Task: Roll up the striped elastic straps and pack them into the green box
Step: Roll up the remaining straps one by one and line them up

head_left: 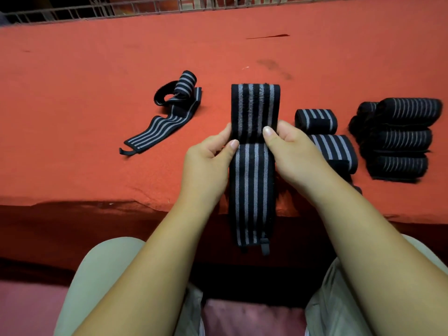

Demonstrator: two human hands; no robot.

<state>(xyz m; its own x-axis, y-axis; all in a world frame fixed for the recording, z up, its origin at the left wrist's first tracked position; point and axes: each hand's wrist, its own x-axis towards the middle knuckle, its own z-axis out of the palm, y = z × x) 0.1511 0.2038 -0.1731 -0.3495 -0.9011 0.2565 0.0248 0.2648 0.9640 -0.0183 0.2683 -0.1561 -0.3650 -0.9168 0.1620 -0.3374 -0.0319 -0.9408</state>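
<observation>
1. Running top to bottom through the frame's centre, the striped strap (252,180) has its upper part flat on the red bench (72,93) and its lower end hanging over the near edge.
2. The left hand (206,163) pinches its left edge and the right hand (295,154) its right edge, both at a crosswise fold; neither is nearer.
3. Rolling would likely run along that long axis.
4. A second strap (160,124) lies loose at centre left; rolled straps (315,121) sit at right.
5. No green box shows; no writing is legible.
</observation>
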